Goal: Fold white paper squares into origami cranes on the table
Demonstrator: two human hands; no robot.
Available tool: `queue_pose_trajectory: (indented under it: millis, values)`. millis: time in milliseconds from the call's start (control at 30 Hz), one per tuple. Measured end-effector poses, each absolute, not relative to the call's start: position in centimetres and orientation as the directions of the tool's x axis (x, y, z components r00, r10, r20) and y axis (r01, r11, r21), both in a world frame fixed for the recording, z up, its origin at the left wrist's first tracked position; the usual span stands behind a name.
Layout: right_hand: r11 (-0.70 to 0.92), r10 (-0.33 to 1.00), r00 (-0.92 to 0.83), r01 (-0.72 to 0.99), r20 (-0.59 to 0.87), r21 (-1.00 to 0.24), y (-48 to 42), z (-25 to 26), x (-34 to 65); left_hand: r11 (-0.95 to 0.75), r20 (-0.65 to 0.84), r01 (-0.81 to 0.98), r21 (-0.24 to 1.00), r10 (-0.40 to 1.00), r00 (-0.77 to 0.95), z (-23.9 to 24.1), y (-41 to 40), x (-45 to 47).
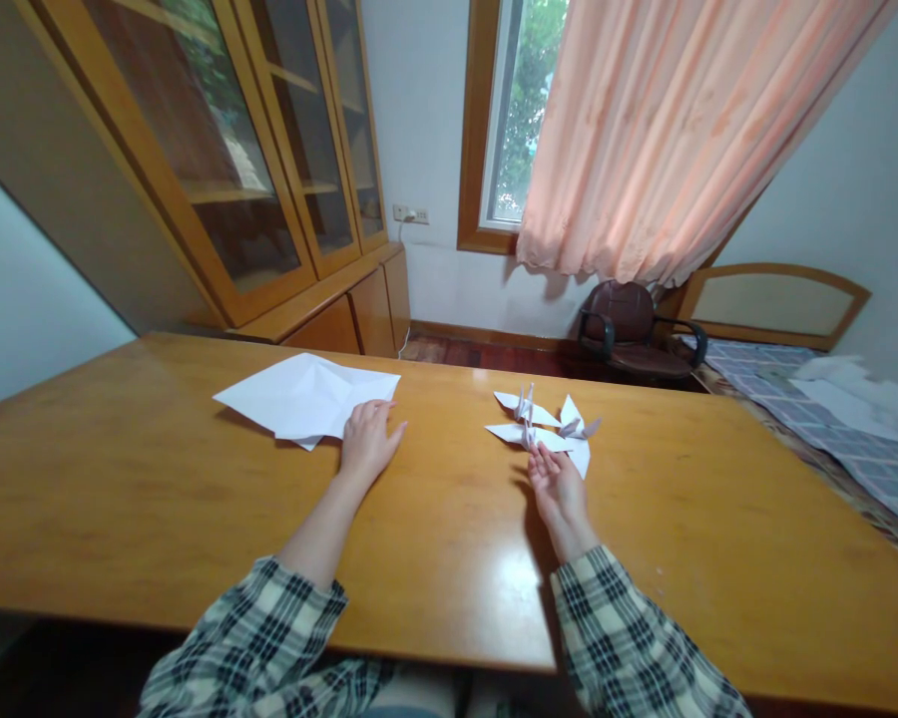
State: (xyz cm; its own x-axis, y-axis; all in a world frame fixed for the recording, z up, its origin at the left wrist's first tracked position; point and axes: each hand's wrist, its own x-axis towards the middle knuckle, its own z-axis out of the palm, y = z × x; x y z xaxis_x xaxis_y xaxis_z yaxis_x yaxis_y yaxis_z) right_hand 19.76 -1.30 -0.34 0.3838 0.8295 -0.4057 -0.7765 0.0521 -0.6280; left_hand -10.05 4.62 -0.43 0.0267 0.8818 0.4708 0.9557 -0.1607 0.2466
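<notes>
Creased white sheets of paper [310,394] lie overlapping on the left of the table. My left hand [368,439] rests at their right edge, fingers lying flat and thumb spread away. To the right, several folded white paper cranes stand close together. Palm up, my right hand [558,489] has its fingertips closed at the lower body of the nearest paper crane [509,433]; part of the grip is hidden. Just behind is another paper crane [545,414], and a third paper crane [580,454] sits beside them on the right.
The wooden table [434,529] stretches across the view. Beyond it are a glass-door cabinet [299,199] at left, a brown armchair [625,329] and a pink curtain [666,140]. A bed [815,399] stands at right.
</notes>
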Motion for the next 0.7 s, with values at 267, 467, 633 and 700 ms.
queue_pose_trajectory:
  millis: [267, 467, 633, 700]
  values:
    - [0.115, 0.803, 0.487, -0.693, -0.345, -0.711, -1.4, -0.9, 20.1, 0.029, 0.271, 0.992, 0.123, 0.961, -0.062, -2.9, 5.3, -10.6]
    - [0.243, 0.782, 0.600, -0.546, -0.171, -0.802, -2.1, 0.2, 19.1, 0.026, 0.262, 0.987, 0.158, 0.963, -0.067, -2.5, 5.7, -11.2]
    - [0.250, 0.836, 0.549, -0.411, -0.019, -0.876, -2.7, 1.1, 17.8, 0.040, 0.301, 0.981, 0.188, 0.949, -0.096, -2.2, 6.0, -12.1]
    - [0.232, 0.860, 0.510, -0.386, 0.003, -0.893, -2.8, 1.1, 17.5, 0.014, 0.385, 0.978, 0.210, 0.918, -0.095, -1.9, 5.9, -12.2]
